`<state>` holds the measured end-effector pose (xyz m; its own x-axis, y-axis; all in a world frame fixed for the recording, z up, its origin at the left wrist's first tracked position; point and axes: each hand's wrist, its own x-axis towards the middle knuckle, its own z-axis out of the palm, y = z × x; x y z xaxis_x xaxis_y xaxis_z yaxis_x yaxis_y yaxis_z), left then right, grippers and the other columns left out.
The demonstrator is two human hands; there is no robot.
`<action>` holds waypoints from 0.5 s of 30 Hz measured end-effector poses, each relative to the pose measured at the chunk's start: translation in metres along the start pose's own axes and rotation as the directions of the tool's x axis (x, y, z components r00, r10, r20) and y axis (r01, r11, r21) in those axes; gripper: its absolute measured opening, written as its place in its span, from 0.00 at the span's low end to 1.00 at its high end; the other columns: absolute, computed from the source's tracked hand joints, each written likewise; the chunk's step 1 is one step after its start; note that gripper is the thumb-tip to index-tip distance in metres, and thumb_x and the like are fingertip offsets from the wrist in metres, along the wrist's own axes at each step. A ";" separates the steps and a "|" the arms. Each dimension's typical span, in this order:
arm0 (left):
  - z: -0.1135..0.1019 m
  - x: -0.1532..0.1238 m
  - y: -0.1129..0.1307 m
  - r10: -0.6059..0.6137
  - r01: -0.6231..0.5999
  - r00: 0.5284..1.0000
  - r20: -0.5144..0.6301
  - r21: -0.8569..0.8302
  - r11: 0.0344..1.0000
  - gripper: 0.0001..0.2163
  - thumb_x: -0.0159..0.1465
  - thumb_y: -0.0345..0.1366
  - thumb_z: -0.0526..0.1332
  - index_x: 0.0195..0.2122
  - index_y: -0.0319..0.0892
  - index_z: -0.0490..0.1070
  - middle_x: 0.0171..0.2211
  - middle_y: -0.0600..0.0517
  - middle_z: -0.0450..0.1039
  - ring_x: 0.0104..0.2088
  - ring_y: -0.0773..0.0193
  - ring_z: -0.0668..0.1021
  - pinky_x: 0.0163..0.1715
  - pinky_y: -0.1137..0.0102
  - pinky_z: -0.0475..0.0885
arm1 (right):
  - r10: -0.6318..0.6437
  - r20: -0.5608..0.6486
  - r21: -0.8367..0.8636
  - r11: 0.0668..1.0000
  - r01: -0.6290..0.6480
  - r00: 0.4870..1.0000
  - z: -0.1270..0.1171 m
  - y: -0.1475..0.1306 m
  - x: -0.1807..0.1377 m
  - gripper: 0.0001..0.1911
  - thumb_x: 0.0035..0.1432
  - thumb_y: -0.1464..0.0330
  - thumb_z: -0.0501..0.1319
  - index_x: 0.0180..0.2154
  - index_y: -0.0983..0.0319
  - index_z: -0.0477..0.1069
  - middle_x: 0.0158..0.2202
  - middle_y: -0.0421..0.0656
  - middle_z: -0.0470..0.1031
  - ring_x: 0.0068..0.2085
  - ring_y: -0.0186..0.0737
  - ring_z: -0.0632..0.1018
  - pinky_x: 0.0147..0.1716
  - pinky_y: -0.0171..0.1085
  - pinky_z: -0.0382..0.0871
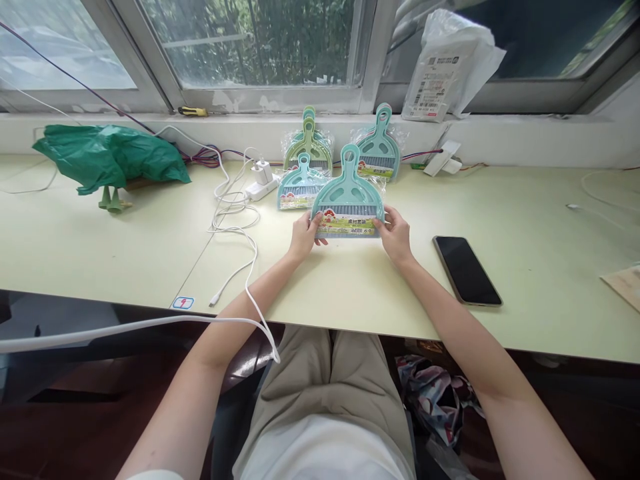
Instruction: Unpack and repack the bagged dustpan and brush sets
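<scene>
A mint-green dustpan and brush set [349,193] in clear wrap stands upright, handle up, its printed label facing me. My left hand [304,237] grips its lower left side, and my right hand [395,235] grips the lower right. Whether its bottom edge touches the table I cannot tell. Just behind it on the left is a smaller light-blue wrapped set [301,183]. Farther back, green wrapped sets [309,143] and another mint set [383,143] lean against the wall under the window.
A black phone [467,270] lies right of my arm on the pale table [540,253]. White cables [240,230] run from a charger plug [263,173] across my left forearm. A green plastic bag [110,157], yellow cutter [192,112] and wrapped white package [440,73] are farther off.
</scene>
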<state>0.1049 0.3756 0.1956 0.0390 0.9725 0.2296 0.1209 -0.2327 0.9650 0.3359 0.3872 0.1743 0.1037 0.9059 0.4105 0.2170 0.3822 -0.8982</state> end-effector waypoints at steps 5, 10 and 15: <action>0.000 0.000 0.000 -0.013 0.015 0.999 -0.037 0.043 0.999 0.18 0.64 0.52 0.55 0.33 0.39 0.62 0.24 0.54 0.71 0.15 0.68 0.76 0.10 0.77 0.62 | 0.001 0.003 -0.014 1.000 -0.001 1.000 0.003 -0.002 -0.002 0.32 0.50 0.47 0.63 0.50 0.61 0.67 0.40 0.46 0.77 0.38 0.44 0.79 0.42 0.46 0.75; -0.001 0.000 0.001 -0.052 0.059 0.996 -0.076 0.098 0.993 0.16 0.66 0.49 0.53 0.32 0.40 0.60 0.22 0.56 0.69 0.14 0.71 0.74 0.11 0.79 0.60 | 0.009 0.033 -0.036 0.999 -0.008 0.999 0.004 -0.005 -0.004 0.32 0.51 0.46 0.62 0.50 0.61 0.65 0.40 0.46 0.77 0.37 0.44 0.79 0.41 0.45 0.75; -0.004 0.002 -0.002 -0.047 0.057 0.994 -0.096 0.105 0.993 0.15 0.66 0.47 0.53 0.31 0.41 0.60 0.21 0.57 0.66 0.13 0.70 0.74 0.09 0.78 0.59 | 0.056 0.193 -0.099 0.994 -0.037 0.980 0.002 -0.010 -0.007 0.33 0.56 0.45 0.56 0.55 0.58 0.58 0.44 0.46 0.77 0.36 0.43 0.79 0.38 0.46 0.76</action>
<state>0.1012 0.3777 0.1943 -0.0619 0.9789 0.1950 0.2263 -0.1765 0.9579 0.3306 0.3775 0.1796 -0.0734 0.9440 0.3217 0.3081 0.3282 -0.8930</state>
